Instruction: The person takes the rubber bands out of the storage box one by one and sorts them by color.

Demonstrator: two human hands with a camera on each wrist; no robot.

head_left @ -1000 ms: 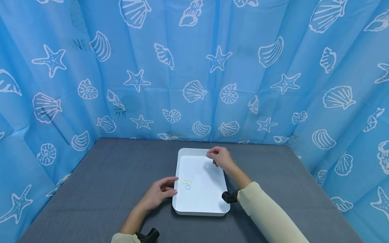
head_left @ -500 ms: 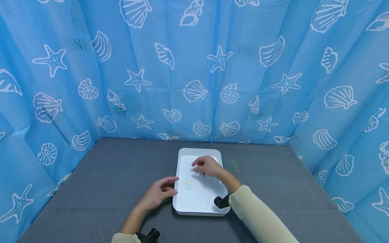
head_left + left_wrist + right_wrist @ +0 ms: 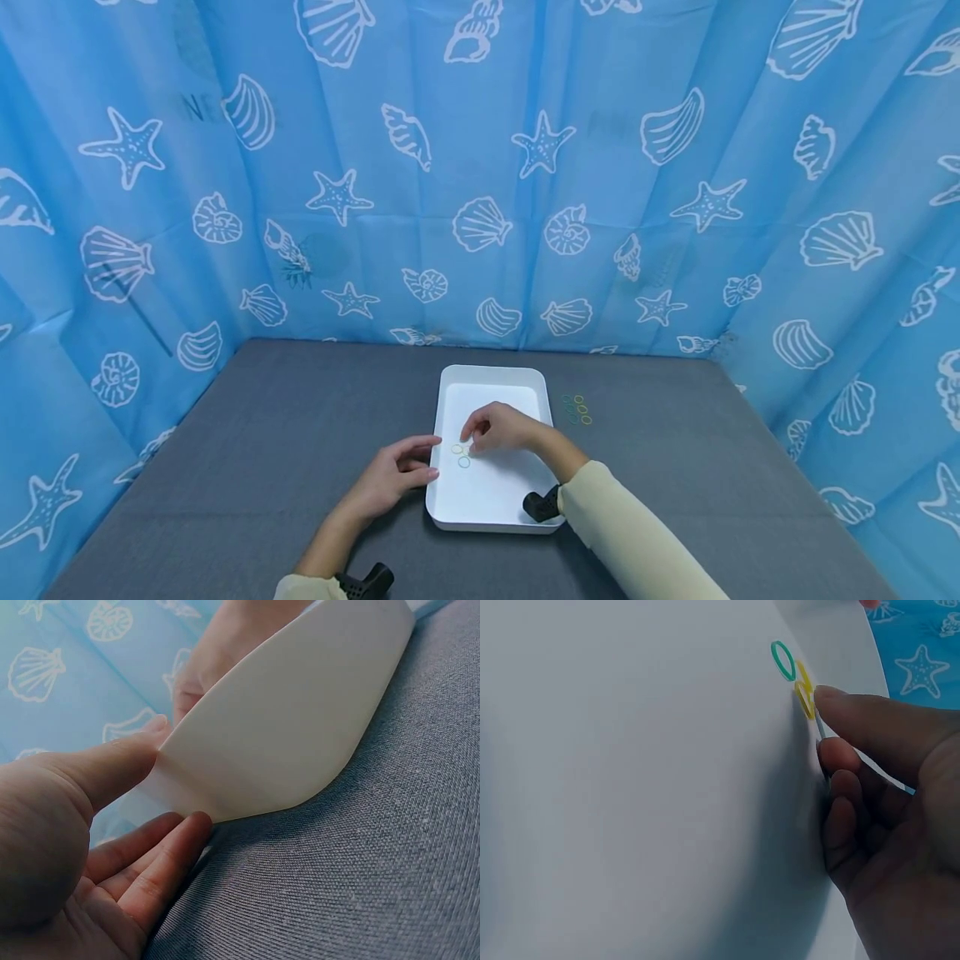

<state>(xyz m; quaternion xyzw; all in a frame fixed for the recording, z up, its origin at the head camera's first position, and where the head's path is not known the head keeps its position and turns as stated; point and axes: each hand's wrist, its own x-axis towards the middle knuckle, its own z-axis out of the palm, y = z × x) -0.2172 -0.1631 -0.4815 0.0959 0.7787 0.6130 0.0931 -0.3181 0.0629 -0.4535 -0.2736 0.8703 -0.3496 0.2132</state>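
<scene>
A white tray [image 3: 495, 508] lies on the grey tabletop. My left hand [image 3: 390, 477] touches its left wall, thumb tip at the rim and fingertips low on the outer side in the left wrist view. My right hand [image 3: 504, 427] is over the left part of the tray, thumb and index finger together. Between those tips the right wrist view shows a thin pale edge of a small rubber band [image 3: 821, 726]. Just beside them lie a green rubber band [image 3: 783, 661] and two yellow rubber bands [image 3: 804, 700] on the tray floor, partly overlapping in that view.
To the right of the tray, several green rubber bands [image 3: 570, 409] and yellow rubber bands [image 3: 587, 420] lie in two rows on the tabletop [image 3: 660, 467]. A blue shell-patterned curtain [image 3: 480, 167] hangs behind the table and at both sides.
My right hand has moved from the tray's far right corner, leftward and nearer, down to the rubber bands in the tray. The bands right of the tray came into view. My left hand stays put.
</scene>
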